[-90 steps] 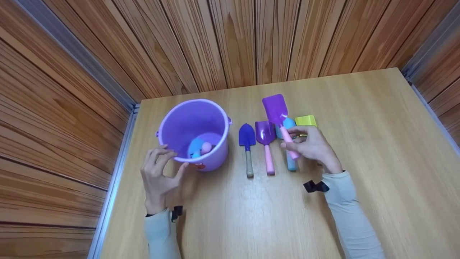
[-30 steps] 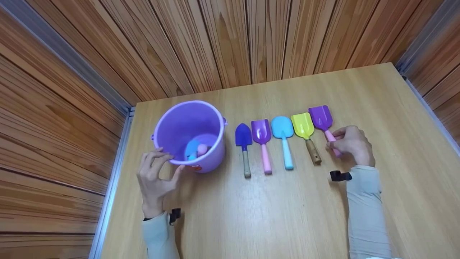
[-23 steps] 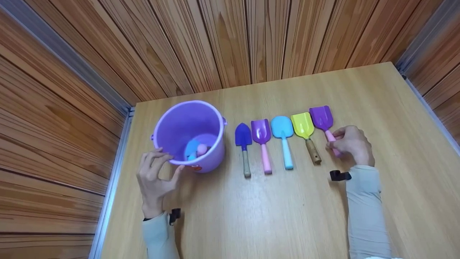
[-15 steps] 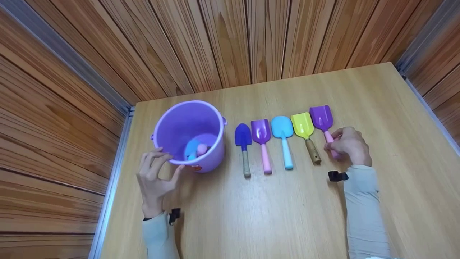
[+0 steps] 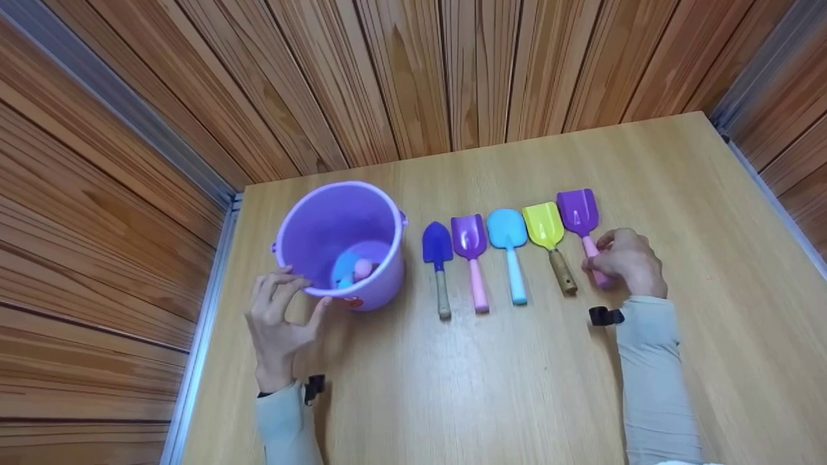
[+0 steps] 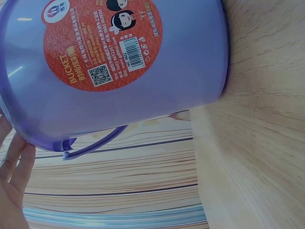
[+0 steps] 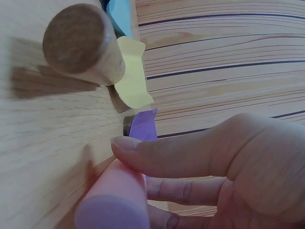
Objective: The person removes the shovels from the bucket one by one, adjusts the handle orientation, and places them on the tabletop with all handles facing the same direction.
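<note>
At the left, a purple bucket [image 5: 387, 284] stands upright with its mouth toward me. My left hand [image 5: 278, 323] holds its near-left rim, fingers bent over the edge and thumb spread near the outer wall. In the left wrist view, fingertips [image 6: 26, 160] meet the rim. At the right end of a row of toy shovels, my right hand [image 5: 630, 261] pinches the pink handle of a purple shovel [image 5: 578, 210], which lies on the table. The right wrist view shows the thumb [image 7: 157, 152] on top of the pink handle [image 7: 119, 191] and fingers beyond it.
Left of the held shovel lie a yellow shovel [image 5: 544, 223], a light blue shovel [image 5: 507, 227], another purple shovel [image 5: 470, 234] and a dark blue trowel [image 5: 437, 242]. Blue and pink pieces [image 5: 345, 265] sit inside the bucket. Wooden-plank walls [image 5: 426, 77] border the table [image 5: 491, 387].
The purple shovel was carried right from above the others and set down beside the yellow one. Over the last second my right hand shifted slightly left. The left hand stayed at the rim.
</note>
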Available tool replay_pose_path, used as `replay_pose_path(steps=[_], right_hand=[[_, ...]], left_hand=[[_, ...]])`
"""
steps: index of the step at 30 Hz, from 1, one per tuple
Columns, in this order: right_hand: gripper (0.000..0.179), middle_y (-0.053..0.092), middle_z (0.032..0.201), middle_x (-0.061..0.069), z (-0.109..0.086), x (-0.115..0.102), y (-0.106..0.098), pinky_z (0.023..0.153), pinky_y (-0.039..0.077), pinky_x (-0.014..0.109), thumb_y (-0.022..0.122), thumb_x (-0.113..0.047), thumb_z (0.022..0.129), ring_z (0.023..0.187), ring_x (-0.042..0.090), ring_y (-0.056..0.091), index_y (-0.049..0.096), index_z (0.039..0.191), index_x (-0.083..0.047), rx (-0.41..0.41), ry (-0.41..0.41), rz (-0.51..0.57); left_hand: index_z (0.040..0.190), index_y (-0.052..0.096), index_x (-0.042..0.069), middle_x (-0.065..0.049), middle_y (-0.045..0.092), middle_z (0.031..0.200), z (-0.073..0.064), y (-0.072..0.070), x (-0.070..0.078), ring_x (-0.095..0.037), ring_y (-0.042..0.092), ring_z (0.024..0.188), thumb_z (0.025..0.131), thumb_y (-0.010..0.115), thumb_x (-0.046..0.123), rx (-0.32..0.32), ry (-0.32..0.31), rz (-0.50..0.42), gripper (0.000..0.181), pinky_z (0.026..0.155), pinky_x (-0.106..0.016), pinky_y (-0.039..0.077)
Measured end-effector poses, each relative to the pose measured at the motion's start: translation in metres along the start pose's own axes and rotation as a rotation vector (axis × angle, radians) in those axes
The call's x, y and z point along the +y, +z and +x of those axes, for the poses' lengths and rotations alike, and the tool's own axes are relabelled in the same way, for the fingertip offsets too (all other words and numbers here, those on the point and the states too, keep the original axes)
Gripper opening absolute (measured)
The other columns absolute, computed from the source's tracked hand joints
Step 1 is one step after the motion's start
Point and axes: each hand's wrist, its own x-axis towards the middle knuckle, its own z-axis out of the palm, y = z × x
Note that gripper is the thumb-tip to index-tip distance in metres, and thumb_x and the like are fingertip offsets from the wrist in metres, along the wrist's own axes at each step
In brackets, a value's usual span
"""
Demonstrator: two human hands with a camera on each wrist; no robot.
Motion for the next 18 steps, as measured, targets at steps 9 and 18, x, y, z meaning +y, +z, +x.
replay_pose_path(steps=[9, 18], right_hand=[[0.073, 0.057, 0.139, 0.032, -0.003, -0.011, 0.003, 0.084, 0.056, 0.047, 0.073, -0.032, 0.1, 0.112, 0.042, 0.059, 0.042, 0.155, 0.006, 0.062, -0.019, -0.022], [0.076, 0.045, 0.157, 0.034, -0.008, -0.058, 0.016, 0.105, 0.053, 0.061, 0.064, -0.034, 0.107, 0.129, 0.047, 0.054, 0.03, 0.164, 0.002, 0.083, -0.133, 0.022]], left_hand=[[0.095, 0.08, 0.005, -0.014, 0.076, 0.098, 0.001, 0.001, 0.001, -0.039, 0.069, 0.104, 0.087, 0.08, 0.055, 0.013, -0.004, 0.002, 0.051, 0.107, -0.025, 0.05], [0.094, 0.08, 0.004, -0.013, 0.076, 0.095, 0.003, 0.002, 0.0, -0.038, 0.07, 0.101, 0.087, 0.079, 0.056, 0.021, 0.02, 0.028, 0.052, 0.105, -0.024, 0.05]])
